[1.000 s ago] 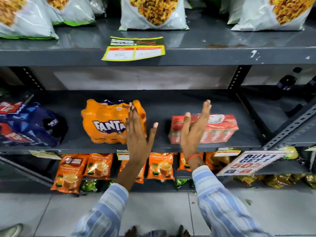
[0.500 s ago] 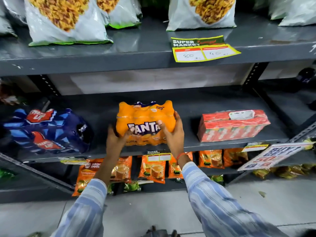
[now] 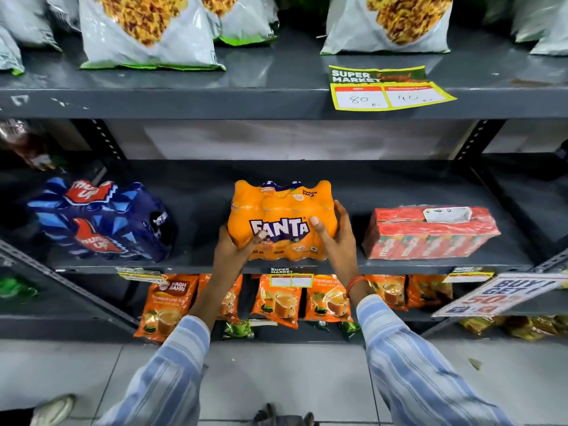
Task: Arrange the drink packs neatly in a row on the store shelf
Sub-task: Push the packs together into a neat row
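An orange Fanta pack (image 3: 281, 207) stands on the middle grey shelf (image 3: 353, 192), at its front edge. My left hand (image 3: 233, 247) grips its lower left corner and my right hand (image 3: 333, 238) grips its right side, thumb on the label. A dark blue Thums Up pack (image 3: 101, 219) lies tilted to the left on the same shelf. To the right sits a red juice-carton pack (image 3: 430, 232), apart from the Fanta pack.
White snack bags (image 3: 147, 29) fill the top shelf, with a yellow price tag (image 3: 387, 90) on its edge. Orange tea pouches (image 3: 276, 299) hang below. A "Buy 1 Get 1" sign (image 3: 498, 293) juts out at lower right. Slanted metal braces (image 3: 61, 278) cross the left.
My open hands, first raised in front of the shelf, closed on the two sides of the Fanta pack. The view swung left, so the packs sit further right in frame.
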Action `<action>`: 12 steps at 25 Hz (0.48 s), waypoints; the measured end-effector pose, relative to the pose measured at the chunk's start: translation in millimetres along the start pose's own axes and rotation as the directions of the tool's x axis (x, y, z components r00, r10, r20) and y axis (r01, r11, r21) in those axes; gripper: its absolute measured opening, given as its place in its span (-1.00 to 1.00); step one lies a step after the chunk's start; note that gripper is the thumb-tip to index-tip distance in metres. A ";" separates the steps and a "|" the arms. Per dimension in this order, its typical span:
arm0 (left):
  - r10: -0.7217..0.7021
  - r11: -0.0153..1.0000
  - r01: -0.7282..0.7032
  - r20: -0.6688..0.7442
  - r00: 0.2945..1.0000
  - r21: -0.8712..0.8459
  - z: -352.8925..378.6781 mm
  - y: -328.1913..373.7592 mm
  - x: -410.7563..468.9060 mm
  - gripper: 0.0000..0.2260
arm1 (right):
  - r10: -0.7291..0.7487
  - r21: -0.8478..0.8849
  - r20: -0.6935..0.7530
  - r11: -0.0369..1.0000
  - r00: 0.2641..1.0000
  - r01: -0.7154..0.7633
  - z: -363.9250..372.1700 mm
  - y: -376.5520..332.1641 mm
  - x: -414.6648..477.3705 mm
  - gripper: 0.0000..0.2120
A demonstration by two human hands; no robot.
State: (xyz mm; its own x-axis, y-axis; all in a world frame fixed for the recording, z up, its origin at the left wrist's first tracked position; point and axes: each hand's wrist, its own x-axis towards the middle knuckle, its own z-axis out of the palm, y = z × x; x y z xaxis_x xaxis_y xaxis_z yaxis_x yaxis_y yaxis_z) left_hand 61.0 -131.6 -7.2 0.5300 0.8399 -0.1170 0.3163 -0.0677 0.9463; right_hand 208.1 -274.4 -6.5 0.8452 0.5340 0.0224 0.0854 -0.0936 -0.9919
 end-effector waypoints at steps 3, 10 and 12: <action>0.089 0.993 -0.078 -0.115 0.989 0.093 -7.2 6.1 -4.3 -0.07 | -0.206 -0.131 -0.256 0.975 0.944 0.177 22.0 -26.6 -11.2 -0.29; 0.528 0.826 -0.392 -0.313 0.789 0.405 -85.1 30.6 6.6 -0.18 | -0.543 -0.198 -0.166 0.836 0.823 0.512 131.5 -84.1 -37.5 -0.53; 0.513 0.822 -0.333 -0.347 0.785 0.462 -125.5 10.2 20.5 -0.17 | -0.569 -0.204 -0.122 0.816 0.813 0.541 172.8 -84.1 -41.9 -0.54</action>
State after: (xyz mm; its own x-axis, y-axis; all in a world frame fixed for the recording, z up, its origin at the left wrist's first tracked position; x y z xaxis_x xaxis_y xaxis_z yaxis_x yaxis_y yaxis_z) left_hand -23.6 -47.5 37.9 0.3054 0.8118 0.4977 0.4472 -0.5837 0.6776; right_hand 74.4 -143.7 54.4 0.7028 0.3853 0.5980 0.6344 0.0408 -0.7719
